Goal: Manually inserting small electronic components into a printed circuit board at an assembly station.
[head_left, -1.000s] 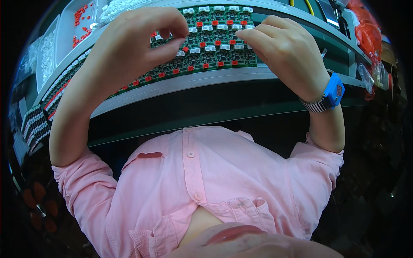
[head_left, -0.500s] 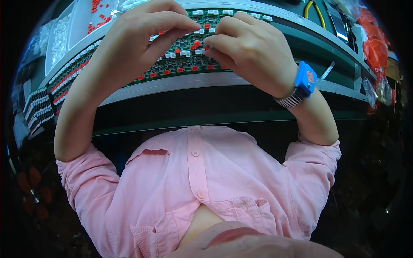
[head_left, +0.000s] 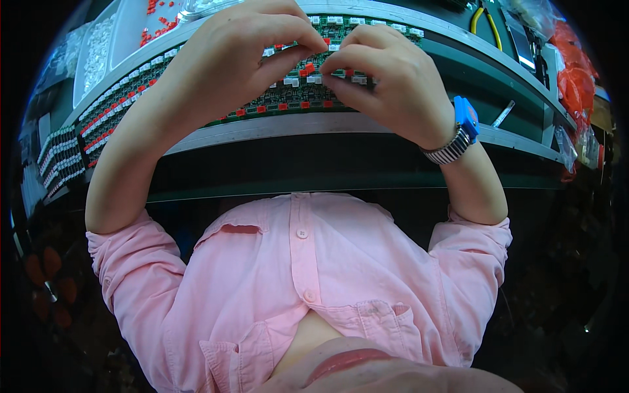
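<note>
A row of green circuit boards [head_left: 262, 101] with red and white plastic connectors lies beneath both my hands. My left hand [head_left: 252, 49] reaches over the boards, its thumb and forefinger drawn together beside a white connector [head_left: 333, 48]. Whatever sits between those fingertips is too small to make out. Close to its right, my right hand [head_left: 396, 82] has its thumb and forefinger pinched low over the boards; its fingertips hide what they hold, if anything. A red connector [head_left: 308, 69] sits just left of them. A blue wrist strap [head_left: 466, 118] with a metal band circles my right wrist.
Metal rails [head_left: 275, 124] run along both sides of the boards. Far left are a tray of white connectors [head_left: 98, 52] and scattered red connectors [head_left: 160, 29]. Stacked boards [head_left: 60, 160] stand at left. Yellow-handled pliers [head_left: 495, 29] and a red plastic bag [head_left: 572, 72] lie at right.
Both hands have shifted slightly right in the picture, together with the boards and rails. The right hand has turned a little, and its fingertips remain close to the red connector.
</note>
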`<state>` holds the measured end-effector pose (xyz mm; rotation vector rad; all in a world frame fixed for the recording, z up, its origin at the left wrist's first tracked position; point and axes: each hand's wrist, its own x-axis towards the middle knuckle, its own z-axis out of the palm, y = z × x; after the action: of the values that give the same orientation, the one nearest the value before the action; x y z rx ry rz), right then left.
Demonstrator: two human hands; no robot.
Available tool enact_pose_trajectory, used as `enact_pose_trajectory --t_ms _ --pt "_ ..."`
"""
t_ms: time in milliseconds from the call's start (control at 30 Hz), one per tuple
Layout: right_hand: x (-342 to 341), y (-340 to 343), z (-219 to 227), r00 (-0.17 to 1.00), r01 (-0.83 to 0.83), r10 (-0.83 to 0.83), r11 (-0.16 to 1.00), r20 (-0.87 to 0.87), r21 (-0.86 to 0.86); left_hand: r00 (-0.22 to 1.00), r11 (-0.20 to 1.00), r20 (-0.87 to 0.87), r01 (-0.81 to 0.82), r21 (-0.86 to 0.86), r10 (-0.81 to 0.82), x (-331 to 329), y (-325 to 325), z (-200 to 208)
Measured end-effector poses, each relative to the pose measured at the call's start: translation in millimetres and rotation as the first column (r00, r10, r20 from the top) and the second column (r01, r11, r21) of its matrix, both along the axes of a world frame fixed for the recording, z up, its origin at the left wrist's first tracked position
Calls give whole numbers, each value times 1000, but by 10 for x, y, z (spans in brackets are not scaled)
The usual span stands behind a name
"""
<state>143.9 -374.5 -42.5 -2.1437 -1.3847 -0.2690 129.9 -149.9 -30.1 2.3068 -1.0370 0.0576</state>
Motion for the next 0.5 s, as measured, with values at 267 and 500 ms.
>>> enact_pose_trajectory --t_ms 267,500 --pt "-102 -440 27 872 258 -129 941 -473 219 1000 997 9 5 76 -5 -7 -172 38" --pt "-203 -750 -45 866 301 -143 915 -480 270 1000 979 -28 14 201 -8 44 -295 83"
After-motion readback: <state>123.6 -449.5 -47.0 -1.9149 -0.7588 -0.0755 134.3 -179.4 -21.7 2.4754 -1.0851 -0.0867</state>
